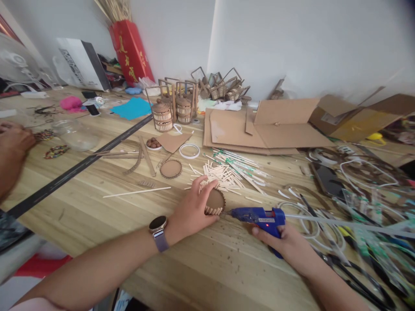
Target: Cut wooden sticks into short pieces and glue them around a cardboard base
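Note:
My left hand (191, 209), with a watch on its wrist, grips a small round cardboard disc (215, 199) between thumb and fingers. The disc has a ridged brown rim, and short pale sticks stand in a row along its near edge. Wrapped around the handle of a blue hot glue gun (256, 214) is my right hand (285, 246). The gun's nozzle points left and meets the disc's near right edge; a red light glows on its body. Just beyond the disc lies a loose pile of short cut sticks (223, 176).
Farther back are another cardboard disc (170, 169), a white ring (189, 150), wrapped sticks (243, 166) and small lidded baskets (162, 115). Flattened cardboard (236, 129) lies behind. Scissors (353, 276), a phone (327, 179) and coiled strips crowd the right. Another person's hand (14, 138) rests at left.

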`<action>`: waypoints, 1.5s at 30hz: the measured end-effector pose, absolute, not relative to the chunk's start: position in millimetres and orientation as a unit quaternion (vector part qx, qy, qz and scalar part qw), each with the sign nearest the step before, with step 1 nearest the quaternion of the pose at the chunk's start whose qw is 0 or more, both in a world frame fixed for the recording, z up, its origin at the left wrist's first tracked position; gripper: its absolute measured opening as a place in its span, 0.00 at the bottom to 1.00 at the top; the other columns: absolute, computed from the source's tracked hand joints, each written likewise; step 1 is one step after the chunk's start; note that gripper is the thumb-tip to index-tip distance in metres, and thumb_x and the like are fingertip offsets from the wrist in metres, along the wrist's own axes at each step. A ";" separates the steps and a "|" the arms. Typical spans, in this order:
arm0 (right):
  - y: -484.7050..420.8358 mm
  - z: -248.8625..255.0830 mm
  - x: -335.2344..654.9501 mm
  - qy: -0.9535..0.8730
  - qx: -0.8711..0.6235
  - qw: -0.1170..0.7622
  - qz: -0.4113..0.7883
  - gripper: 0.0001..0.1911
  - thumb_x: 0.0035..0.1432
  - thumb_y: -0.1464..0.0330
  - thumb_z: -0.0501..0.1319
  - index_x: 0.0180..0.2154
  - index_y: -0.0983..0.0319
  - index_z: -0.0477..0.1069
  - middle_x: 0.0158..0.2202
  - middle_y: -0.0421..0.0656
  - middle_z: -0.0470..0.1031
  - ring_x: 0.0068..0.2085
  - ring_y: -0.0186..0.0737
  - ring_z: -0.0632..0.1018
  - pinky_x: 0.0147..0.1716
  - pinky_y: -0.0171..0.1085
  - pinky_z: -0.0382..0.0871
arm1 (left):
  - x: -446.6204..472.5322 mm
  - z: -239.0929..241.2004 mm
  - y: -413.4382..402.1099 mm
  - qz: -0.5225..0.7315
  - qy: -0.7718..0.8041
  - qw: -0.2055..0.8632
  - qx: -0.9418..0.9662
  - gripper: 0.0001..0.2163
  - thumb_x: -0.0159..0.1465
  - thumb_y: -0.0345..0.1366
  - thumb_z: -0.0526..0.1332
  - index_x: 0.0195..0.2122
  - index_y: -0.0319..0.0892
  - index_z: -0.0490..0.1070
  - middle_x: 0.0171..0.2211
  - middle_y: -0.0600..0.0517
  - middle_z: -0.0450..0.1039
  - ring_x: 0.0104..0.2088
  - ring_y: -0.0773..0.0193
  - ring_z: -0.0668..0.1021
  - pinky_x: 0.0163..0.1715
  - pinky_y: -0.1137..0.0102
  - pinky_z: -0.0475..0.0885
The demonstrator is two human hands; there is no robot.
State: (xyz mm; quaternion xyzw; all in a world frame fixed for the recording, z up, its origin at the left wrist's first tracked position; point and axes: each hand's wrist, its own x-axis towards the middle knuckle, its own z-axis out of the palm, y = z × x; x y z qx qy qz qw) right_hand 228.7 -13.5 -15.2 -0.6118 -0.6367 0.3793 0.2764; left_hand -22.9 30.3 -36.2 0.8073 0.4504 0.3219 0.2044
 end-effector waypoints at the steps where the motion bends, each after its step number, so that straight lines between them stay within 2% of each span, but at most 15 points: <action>1: -12.6 -15.8 230.3 -0.642 -0.611 0.274 0.373 0.21 0.51 0.48 0.64 0.32 0.59 0.79 0.28 0.41 0.80 0.31 0.43 0.77 0.34 0.38 0.75 | -23.1 -36.4 30.4 0.322 0.450 0.205 0.807 0.43 0.50 0.29 0.71 0.63 0.51 0.50 0.63 0.42 0.49 0.63 0.45 0.63 0.60 0.49 0.64; 7: -7.5 -16.6 233.8 -0.694 -0.574 0.245 0.357 0.18 0.55 0.54 0.62 0.38 0.60 0.79 0.36 0.45 0.84 0.37 0.48 0.81 0.40 0.43 0.77 | -23.7 -36.3 30.3 0.321 0.453 0.212 0.804 0.43 0.50 0.29 0.72 0.63 0.50 0.50 0.63 0.41 0.49 0.63 0.45 0.63 0.59 0.50 0.66; 10: -7.4 -14.1 230.8 -0.708 -0.571 0.225 0.349 0.17 0.56 0.56 0.61 0.40 0.60 0.79 0.36 0.44 0.84 0.36 0.48 0.82 0.39 0.43 0.77 | -23.4 -35.6 30.2 0.318 0.456 0.212 0.804 0.42 0.50 0.29 0.72 0.63 0.49 0.51 0.63 0.41 0.49 0.63 0.45 0.63 0.60 0.50 0.65; 15: -8.2 -9.7 226.9 -0.714 -0.561 0.227 0.353 0.17 0.57 0.57 0.60 0.40 0.59 0.80 0.37 0.44 0.84 0.38 0.49 0.82 0.43 0.44 0.77 | -22.7 -35.7 30.4 0.321 0.454 0.215 0.802 0.43 0.50 0.29 0.72 0.63 0.49 0.51 0.63 0.41 0.50 0.63 0.45 0.63 0.60 0.50 0.64; 20: -8.4 -9.7 225.6 -0.726 -0.560 0.220 0.334 0.15 0.57 0.58 0.59 0.36 0.59 0.79 0.34 0.43 0.84 0.35 0.48 0.82 0.40 0.44 0.77 | -23.0 -36.8 30.5 0.324 0.452 0.210 0.804 0.43 0.50 0.29 0.72 0.63 0.52 0.49 0.63 0.42 0.49 0.63 0.45 0.63 0.60 0.50 0.65; 24: -9.2 -13.1 226.2 -0.735 -0.558 0.211 0.321 0.15 0.58 0.59 0.58 0.38 0.60 0.78 0.37 0.44 0.84 0.38 0.49 0.82 0.41 0.44 0.76 | -23.0 -36.1 30.3 0.316 0.455 0.204 0.807 0.43 0.50 0.29 0.72 0.63 0.51 0.49 0.63 0.41 0.49 0.63 0.45 0.62 0.60 0.50 0.64; 31: -9.9 -13.6 224.0 -0.747 -0.562 0.205 0.291 0.18 0.59 0.57 0.57 0.40 0.61 0.78 0.39 0.48 0.84 0.40 0.52 0.82 0.43 0.47 0.75 | -23.2 -35.2 30.3 0.316 0.453 0.205 0.808 0.43 0.51 0.29 0.71 0.63 0.51 0.49 0.63 0.41 0.49 0.63 0.45 0.63 0.60 0.49 0.64; 45: -10.7 -20.9 225.0 -0.759 -0.559 0.215 0.254 0.17 0.58 0.57 0.56 0.37 0.61 0.78 0.38 0.49 0.84 0.39 0.52 0.83 0.40 0.45 0.77 | -22.4 -35.8 30.9 0.316 0.451 0.201 0.810 0.43 0.51 0.30 0.72 0.63 0.48 0.49 0.63 0.40 0.49 0.64 0.45 0.61 0.61 0.50 0.64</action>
